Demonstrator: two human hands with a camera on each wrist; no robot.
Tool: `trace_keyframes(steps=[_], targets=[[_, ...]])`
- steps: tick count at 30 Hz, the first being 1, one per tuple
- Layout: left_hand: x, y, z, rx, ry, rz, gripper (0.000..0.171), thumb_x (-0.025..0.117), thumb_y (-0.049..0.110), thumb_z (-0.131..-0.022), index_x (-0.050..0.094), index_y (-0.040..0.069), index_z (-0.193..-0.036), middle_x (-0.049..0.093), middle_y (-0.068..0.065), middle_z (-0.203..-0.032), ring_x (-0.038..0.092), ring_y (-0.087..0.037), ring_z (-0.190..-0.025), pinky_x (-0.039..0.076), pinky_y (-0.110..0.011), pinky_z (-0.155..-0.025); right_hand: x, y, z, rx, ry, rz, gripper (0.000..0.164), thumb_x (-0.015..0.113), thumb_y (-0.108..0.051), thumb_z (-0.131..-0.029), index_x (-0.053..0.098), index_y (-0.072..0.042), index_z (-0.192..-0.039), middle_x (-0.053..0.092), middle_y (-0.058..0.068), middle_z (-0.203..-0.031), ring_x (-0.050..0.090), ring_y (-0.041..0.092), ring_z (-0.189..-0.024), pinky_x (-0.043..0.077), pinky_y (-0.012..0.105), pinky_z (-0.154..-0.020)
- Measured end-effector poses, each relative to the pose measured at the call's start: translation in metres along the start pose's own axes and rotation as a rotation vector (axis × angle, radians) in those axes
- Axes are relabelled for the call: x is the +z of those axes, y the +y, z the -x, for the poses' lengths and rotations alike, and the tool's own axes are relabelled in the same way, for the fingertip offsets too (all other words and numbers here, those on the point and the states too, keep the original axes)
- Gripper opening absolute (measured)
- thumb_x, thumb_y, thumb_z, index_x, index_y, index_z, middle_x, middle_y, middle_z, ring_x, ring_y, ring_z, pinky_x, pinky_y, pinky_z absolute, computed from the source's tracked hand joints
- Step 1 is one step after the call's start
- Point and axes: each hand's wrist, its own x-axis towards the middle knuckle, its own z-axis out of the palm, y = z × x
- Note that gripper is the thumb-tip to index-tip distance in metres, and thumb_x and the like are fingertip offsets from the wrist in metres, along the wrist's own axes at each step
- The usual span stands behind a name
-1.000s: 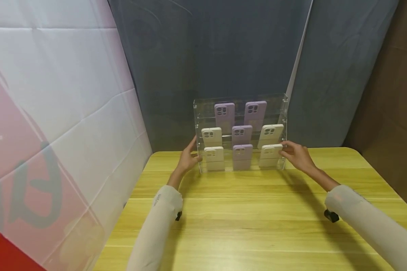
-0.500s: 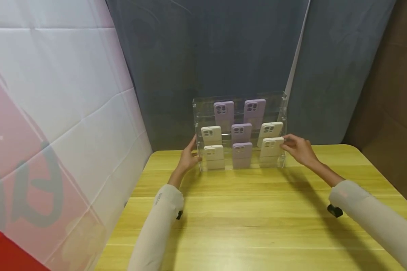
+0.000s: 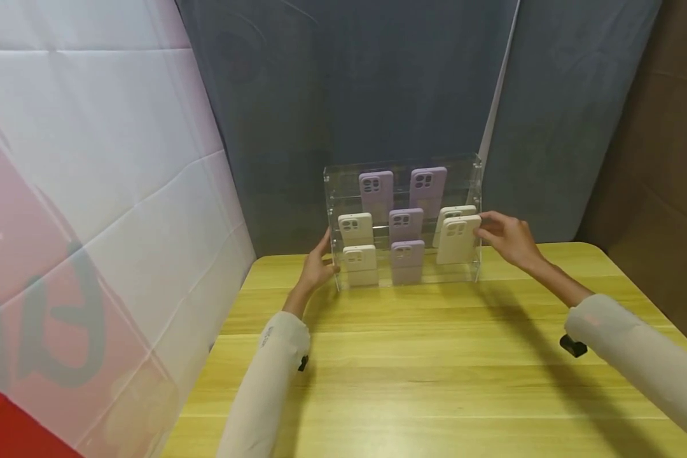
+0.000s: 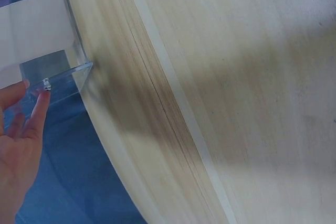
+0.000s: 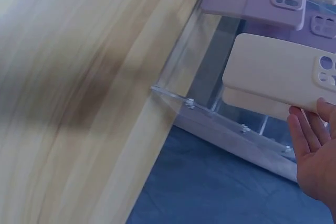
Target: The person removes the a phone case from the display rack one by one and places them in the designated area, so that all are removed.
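Note:
A clear acrylic display rack (image 3: 346, 187) stands on the table, with white and purple phone cases in stepped tiers. My left hand (image 3: 316, 268) holds its left side panel between thumb and fingers; the left wrist view shows the fingertips (image 4: 41, 98) at that panel. At the rack's lower right, my right hand (image 3: 511, 240) pinches the upper right edge of a white phone case (image 3: 458, 245). That case is raised clear of the bottom front lip and overlaps another white case (image 3: 445, 216) behind it. In the right wrist view the held case (image 5: 273, 69) shows its camera cutouts.
Purple cases (image 3: 406, 254) fill the middle column, and two more (image 3: 376, 191) stand in the top tier. White cases (image 3: 359, 257) are at the left. The wooden table (image 3: 401, 375) extends in front; a grey curtain (image 3: 401, 83) hangs behind and a white sheet (image 3: 131, 127) at left.
My right hand has lifted the lower right white phone case upward out of the bottom tier. The left hand has kept its place on the rack's side.

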Motion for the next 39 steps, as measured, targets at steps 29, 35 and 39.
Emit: trace_keyframes(steps=[29,35,39], targets=[[0.000,0.004,0.003,-0.026,-0.001,0.008,0.112,0.060,-0.030,-0.077,0.020,0.024,-0.167,0.037,-0.025,-0.162,0.048,-0.044,-0.141,0.058,-0.049,-0.102,0.054,-0.037,0.003,0.071,-0.230,-0.358,0.052,0.073,0.000,-0.094,0.059,0.001,-0.144,0.071,0.032,-0.115,0.076,0.045,-0.085,0.068,0.039,-0.071],[-0.001,0.005,0.005,-0.055,-0.013,0.013,0.112,0.061,-0.029,-0.078,0.019,0.025,-0.167,0.034,-0.026,-0.163,0.052,-0.050,-0.135,0.061,-0.050,-0.096,0.078,-0.044,0.006,0.103,-0.288,-0.402,0.052,0.073,-0.001,-0.095,0.059,-0.001,-0.145,0.072,0.031,-0.113,0.076,0.045,-0.084,0.068,0.038,-0.070],[-0.001,0.005,0.004,-0.057,-0.019,0.004,0.112,0.060,-0.029,-0.079,0.017,0.025,-0.168,0.033,-0.025,-0.164,0.050,-0.049,-0.137,0.060,-0.049,-0.098,0.097,-0.048,0.008,0.126,-0.322,-0.444,0.051,0.073,-0.002,-0.095,0.060,-0.001,-0.144,0.073,0.031,-0.112,0.076,0.044,-0.083,0.068,0.040,-0.070]])
